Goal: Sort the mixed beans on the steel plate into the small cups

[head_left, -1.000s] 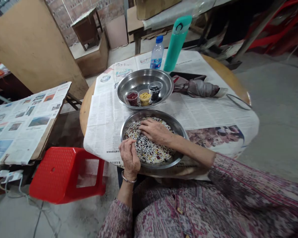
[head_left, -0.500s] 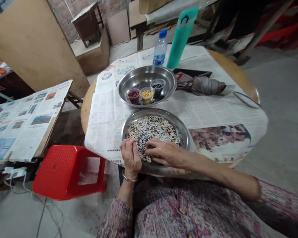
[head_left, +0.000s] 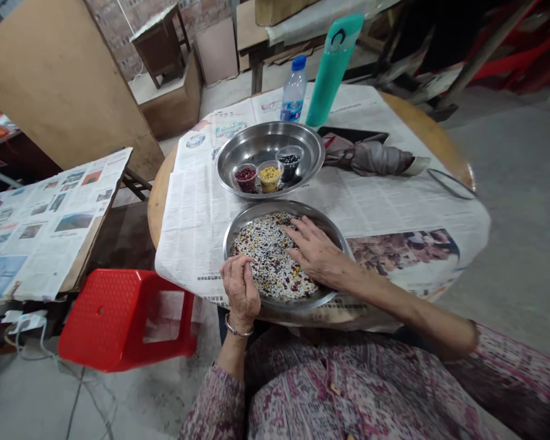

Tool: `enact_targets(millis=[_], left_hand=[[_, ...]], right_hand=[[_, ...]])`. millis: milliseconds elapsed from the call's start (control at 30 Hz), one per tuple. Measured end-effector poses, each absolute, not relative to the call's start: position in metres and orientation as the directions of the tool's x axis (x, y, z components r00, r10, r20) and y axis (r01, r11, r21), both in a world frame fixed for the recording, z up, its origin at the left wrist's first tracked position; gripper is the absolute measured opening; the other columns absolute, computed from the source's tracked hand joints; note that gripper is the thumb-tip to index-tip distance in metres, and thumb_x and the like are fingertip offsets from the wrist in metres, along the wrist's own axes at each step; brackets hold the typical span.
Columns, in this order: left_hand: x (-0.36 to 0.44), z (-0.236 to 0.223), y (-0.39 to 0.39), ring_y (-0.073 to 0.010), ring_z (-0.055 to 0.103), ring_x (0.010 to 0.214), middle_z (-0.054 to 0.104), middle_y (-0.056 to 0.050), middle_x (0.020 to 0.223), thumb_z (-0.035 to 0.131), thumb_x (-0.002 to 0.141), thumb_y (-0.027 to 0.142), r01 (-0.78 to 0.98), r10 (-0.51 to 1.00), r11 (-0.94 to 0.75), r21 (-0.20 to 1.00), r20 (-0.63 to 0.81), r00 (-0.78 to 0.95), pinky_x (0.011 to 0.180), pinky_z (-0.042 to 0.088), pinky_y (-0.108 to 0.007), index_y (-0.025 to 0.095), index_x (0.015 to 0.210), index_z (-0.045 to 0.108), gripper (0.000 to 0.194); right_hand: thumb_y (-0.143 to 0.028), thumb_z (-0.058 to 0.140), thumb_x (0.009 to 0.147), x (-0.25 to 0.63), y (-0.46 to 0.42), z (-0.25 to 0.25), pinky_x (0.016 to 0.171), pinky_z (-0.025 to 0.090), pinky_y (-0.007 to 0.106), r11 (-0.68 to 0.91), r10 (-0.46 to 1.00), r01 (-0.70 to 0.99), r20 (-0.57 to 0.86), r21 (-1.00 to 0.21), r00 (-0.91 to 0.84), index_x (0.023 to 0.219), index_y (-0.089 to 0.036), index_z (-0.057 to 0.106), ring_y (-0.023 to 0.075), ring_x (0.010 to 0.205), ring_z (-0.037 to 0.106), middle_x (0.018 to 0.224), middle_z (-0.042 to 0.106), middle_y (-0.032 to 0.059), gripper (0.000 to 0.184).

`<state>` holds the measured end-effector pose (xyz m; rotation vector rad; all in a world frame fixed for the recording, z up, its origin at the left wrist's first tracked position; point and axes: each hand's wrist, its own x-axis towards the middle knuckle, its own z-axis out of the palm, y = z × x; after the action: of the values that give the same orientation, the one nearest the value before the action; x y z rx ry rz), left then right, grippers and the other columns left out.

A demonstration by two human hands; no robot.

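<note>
Mixed beans and grains (head_left: 272, 247) lie loose in a round, shiny steel basin (head_left: 279, 207) at the near edge of a wooden table (head_left: 158, 205), flat newspaper (head_left: 389, 198) stretching rightward. Hands apart, the right hand (head_left: 318, 253) splays over the mix; the left hand (head_left: 241, 288) curls at the rim, its grip unclear.

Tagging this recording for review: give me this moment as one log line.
left hand: at rim of near bowl | right hand: fingers spread over mixed grains | far bowl: three filled cups
</note>
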<state>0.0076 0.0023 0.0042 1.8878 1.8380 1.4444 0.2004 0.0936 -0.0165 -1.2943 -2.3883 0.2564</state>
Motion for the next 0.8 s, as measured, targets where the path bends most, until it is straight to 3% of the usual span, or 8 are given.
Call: enact_targets(millis=[200, 600, 800], left_hand=[[0.007, 0.004, 0.003, -0.0183, 0.058, 0.102, 0.065, -0.006, 0.098, 0.036, 0.102, 0.024, 0.700, 0.830, -0.254, 0.667, 0.522, -0.197, 0.094, 0.041, -0.035, 0.019, 0.101, 0.060, 0.025], [0.006, 0.001, 0.004, -0.0184, 0.057, 0.104, 0.065, -0.006, 0.100, 0.036, 0.103, 0.024, 0.695, 0.822, -0.267, 0.667, 0.534, -0.197, 0.095, 0.040, -0.036, 0.019, 0.101, 0.060, 0.024], [0.006, 0.001, 0.004, -0.0183, 0.058, 0.101, 0.065, -0.006, 0.097, 0.037, 0.102, 0.024, 0.700, 0.829, -0.260, 0.665, 0.526, -0.192, 0.094, 0.040, -0.035, 0.019, 0.100, 0.060, 0.024]], right_hand=[[-0.056, 0.035, 0.096, 0.180, 0.086, -0.023, 0.113, 0.026, 0.062, 0.565, 0.824, 0.796, 0.199, -0.218, -0.530, 0.149, -0.014, 0.035, 0.0370, 0.147, 0.021, 0.156, 0.034, 0.0204, 0.067], [-0.048, 0.046, 0.096, 0.160, 0.078, -0.004, 0.115, 0.020, 0.063, 0.842, 0.539, 0.512, 0.297, -0.171, -0.788, 0.148, -0.016, 0.036, 0.0344, 0.148, 0.021, 0.157, 0.034, 0.0159, 0.062], [-0.041, 0.038, 0.098, 0.173, 0.115, 0.007, 0.105, 0.038, 0.053, 0.584, 0.808, 0.774, 0.263, -0.244, -0.527, 0.142, -0.006, 0.043, 0.0364, 0.133, 0.042, 0.147, 0.045, 0.0237, 0.057]])
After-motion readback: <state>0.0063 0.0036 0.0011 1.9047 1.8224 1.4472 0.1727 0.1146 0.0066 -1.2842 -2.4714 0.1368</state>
